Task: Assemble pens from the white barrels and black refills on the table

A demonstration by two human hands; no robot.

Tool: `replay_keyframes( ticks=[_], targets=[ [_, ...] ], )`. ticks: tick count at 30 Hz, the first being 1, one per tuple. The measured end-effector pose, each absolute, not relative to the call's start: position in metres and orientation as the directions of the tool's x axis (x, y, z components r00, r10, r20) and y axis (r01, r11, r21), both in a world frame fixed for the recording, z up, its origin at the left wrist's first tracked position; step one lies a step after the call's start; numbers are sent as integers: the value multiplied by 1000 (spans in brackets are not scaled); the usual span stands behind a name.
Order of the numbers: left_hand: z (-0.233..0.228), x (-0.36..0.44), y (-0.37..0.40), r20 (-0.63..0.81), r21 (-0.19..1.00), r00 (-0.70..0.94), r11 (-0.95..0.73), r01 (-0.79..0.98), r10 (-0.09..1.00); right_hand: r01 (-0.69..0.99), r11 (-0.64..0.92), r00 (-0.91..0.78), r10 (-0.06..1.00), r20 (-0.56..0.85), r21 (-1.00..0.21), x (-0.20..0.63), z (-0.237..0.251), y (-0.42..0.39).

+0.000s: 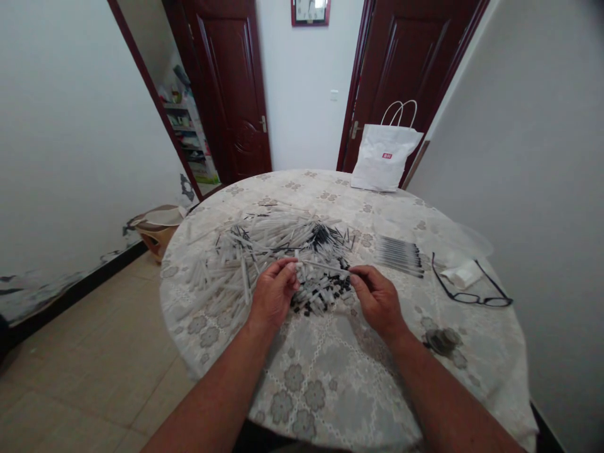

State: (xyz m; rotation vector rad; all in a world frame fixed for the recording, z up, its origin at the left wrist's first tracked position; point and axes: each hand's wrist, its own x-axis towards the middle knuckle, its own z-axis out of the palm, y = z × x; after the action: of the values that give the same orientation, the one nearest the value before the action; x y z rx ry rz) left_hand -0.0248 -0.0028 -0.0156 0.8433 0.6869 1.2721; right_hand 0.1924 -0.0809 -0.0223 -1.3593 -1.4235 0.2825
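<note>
Between my hands a thin, whitish pen barrel (324,267) stretches nearly level above a heap of pen parts. My left hand (275,290) pinches its left end between thumb and fingers. At the other end, the thumb and index finger of my right hand (379,301) are closed on it. Under and beyond the hands lie loose translucent tubes (268,229), thin dark refills (323,236), short clear caps (318,296) and small black plugs (307,309). To the right, a row of pens with dark ends (400,255) lies side by side.
The round table has a flowered cloth (321,390). Black-framed glasses (472,299) lie at the right by a white roll (462,275). Nearer stands a small dark, stacked object (443,341). At the back is a white paper bag (387,157). A brown stool (158,236) stands left.
</note>
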Motion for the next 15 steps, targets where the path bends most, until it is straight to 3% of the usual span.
replay_keyframes(
  ticks=[3,15],
  targets=[
    [-16,-24,-1,-10,794,149,99,-600,989,566,295,256,825,505,-769,193,-23,-81],
    [-11,-24,-4,19,847,195,88,-524,981,599,272,214,852,478,-753,192,-24,-79]
  ],
)
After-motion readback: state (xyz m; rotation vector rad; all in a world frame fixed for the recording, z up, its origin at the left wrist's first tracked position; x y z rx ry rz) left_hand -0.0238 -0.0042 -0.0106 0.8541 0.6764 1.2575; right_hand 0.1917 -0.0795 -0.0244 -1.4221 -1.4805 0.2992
